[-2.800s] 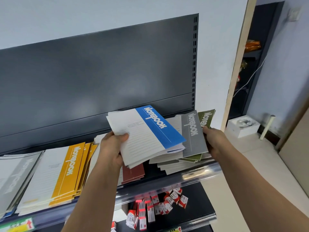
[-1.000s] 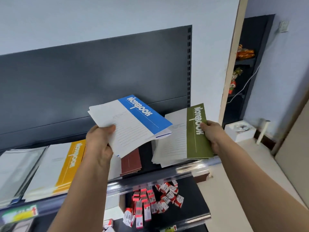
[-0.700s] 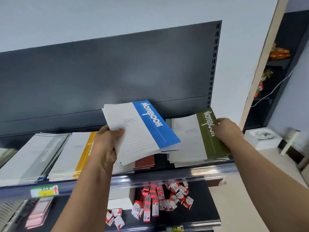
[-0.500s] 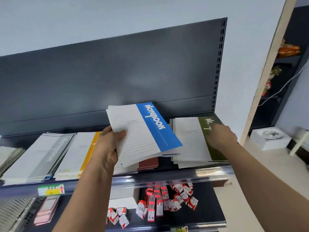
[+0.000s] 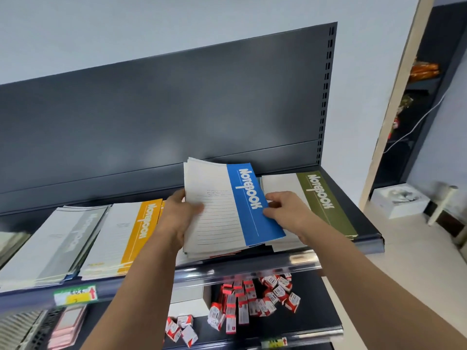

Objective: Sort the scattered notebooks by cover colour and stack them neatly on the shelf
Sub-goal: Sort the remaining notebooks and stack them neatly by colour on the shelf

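R grip (image 5: 288, 210) quit green stack (image 5: 326, 205), now pinches blue notebooks (image 5: 250, 215); red ones (image 5: 222, 255) beneath.

The right hand (image 5: 285, 210) is off the green notebooks (image 5: 326, 203) now, and they lie flat at the right end of the shelf (image 5: 366, 223). It's moved over to grip the right edge of the blue notebooks (image 5: 250, 205), which sit lower and squarer in the left hand (image 5: 177, 215).
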Available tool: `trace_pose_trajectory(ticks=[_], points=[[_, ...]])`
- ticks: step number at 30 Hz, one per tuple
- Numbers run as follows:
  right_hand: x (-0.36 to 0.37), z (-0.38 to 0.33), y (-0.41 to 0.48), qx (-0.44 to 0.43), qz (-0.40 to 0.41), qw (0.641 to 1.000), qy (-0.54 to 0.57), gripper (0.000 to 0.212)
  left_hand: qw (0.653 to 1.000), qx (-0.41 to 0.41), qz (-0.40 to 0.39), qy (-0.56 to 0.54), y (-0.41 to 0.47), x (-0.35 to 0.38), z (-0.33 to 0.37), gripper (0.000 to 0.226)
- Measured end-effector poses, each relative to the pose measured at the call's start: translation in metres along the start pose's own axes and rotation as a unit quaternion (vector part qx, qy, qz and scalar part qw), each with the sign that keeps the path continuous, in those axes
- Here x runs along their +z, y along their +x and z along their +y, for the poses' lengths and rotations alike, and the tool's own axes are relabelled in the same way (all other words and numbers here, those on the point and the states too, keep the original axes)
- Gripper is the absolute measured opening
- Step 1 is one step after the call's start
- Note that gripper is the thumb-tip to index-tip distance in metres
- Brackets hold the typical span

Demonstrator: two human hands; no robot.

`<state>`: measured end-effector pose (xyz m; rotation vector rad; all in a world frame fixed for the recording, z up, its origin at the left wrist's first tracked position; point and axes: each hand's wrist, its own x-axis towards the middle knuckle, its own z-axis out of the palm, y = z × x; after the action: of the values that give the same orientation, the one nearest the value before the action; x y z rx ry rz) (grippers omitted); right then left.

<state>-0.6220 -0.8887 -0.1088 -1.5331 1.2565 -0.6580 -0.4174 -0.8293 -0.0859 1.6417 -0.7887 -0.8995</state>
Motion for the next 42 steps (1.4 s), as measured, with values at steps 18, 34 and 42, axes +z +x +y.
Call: trace_pose_trajectory(ticks=[18,34,42], points=[[-0.022,0.013,-0.001,0.052,0.213,0.957,-0.190,0.035,0.993,0.003,-0.101,0.060,0.046,0.076,-0.012,0.032],[-0.055,0.045,-0.008,0.086,0.204,0.886,-0.407,0.042,0.935,0.041,-0.087,0.340,0.048,0.134,-0.032,0.039],[-0.011,0.019,-0.002,-0.076,0.130,0.828,-0.540,0.040,0.793,0.205,-0.063,0.570,0.013,0.093,-0.025,0.040]])
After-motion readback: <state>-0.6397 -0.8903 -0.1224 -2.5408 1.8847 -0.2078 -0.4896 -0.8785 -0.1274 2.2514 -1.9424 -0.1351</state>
